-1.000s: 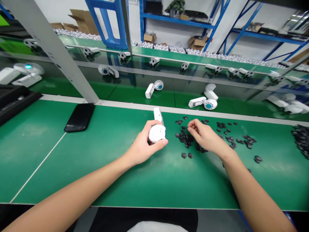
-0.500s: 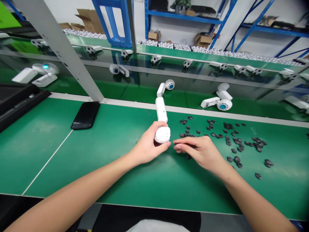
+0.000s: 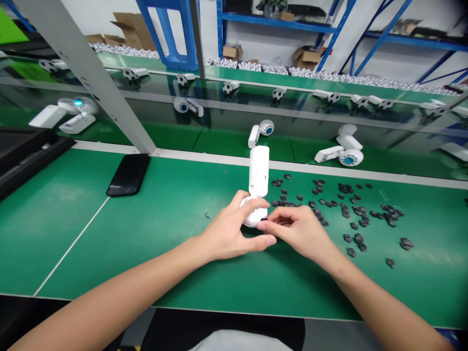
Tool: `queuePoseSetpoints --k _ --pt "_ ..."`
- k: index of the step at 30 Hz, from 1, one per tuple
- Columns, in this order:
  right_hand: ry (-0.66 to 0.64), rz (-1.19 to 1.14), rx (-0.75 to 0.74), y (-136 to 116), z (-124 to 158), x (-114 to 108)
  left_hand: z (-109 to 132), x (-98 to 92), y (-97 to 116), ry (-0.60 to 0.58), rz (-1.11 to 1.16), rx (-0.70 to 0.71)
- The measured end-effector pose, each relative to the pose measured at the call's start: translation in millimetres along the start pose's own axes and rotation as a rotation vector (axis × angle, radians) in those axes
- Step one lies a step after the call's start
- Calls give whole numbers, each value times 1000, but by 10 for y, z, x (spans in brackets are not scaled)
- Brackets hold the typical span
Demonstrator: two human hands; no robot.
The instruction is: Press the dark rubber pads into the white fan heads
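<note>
My left hand (image 3: 232, 229) grips a white plastic device by its round end (image 3: 254, 217), and the long white arm (image 3: 259, 170) stands upright above my fingers. My right hand (image 3: 296, 231) is right beside it, with the fingertips pinched against the round end. A small black piece (image 3: 263, 220) shows at those fingertips, partly hidden. Several more small black pieces (image 3: 353, 225) lie scattered on the green work mat (image 3: 87, 243) to the right of my hands.
A black phone (image 3: 128, 174) lies face down on the mat to the left. A white strip (image 3: 219, 158) edges the mat's far side. Beyond it, finished white devices (image 3: 338, 155) stand on a green surface behind glass. A dark tray (image 3: 22, 158) sits at the left.
The white device has turned more upright in my left hand, its arm now pointing straight up. My right hand has moved left, from over the black pieces to the device's round end.
</note>
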State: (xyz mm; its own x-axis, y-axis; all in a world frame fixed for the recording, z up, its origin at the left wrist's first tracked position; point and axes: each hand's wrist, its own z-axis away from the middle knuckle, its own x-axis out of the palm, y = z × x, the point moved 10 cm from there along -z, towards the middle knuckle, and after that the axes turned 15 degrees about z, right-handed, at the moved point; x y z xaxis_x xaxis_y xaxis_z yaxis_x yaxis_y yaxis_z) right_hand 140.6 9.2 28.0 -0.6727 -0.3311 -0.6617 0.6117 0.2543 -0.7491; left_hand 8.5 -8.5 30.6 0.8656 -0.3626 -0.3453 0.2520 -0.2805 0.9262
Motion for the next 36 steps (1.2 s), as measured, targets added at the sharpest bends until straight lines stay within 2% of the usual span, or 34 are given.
queuePoseSetpoints --k 5,9,12,15,17,19,21,23,26,33,36 --pt "66 75 -9 -43 7 -35 9 -39 18 53 -13 -19" --pt "79 82 -38 -59 14 5 0 -27 8 34 -21 -3" --pt "113 93 -184 -188 23 -45 -23 -15 58 31 57 62" --pt "72 105 -371 -298 19 -163 -36 -55 157 74 209 143" --pt "69 172 -339 -173 -50 -317 -28 -132 211 122 253 170" --pt "135 331 -239 39 -136 -513 -7 -240 236 166 260 170" --pt "168 519 -177 214 -198 -613 17 -358 227 199 288 151" --pt "135 644 -166 318 -235 -575 36 -457 204 220 338 136" --pt "96 746 -178 342 -245 -444 45 -523 201 227 385 145" --pt "99 820 -209 213 -261 -270 24 -495 166 276 253 173" --pt "180 779 -211 134 -262 -316 3 -455 55 298 316 135"
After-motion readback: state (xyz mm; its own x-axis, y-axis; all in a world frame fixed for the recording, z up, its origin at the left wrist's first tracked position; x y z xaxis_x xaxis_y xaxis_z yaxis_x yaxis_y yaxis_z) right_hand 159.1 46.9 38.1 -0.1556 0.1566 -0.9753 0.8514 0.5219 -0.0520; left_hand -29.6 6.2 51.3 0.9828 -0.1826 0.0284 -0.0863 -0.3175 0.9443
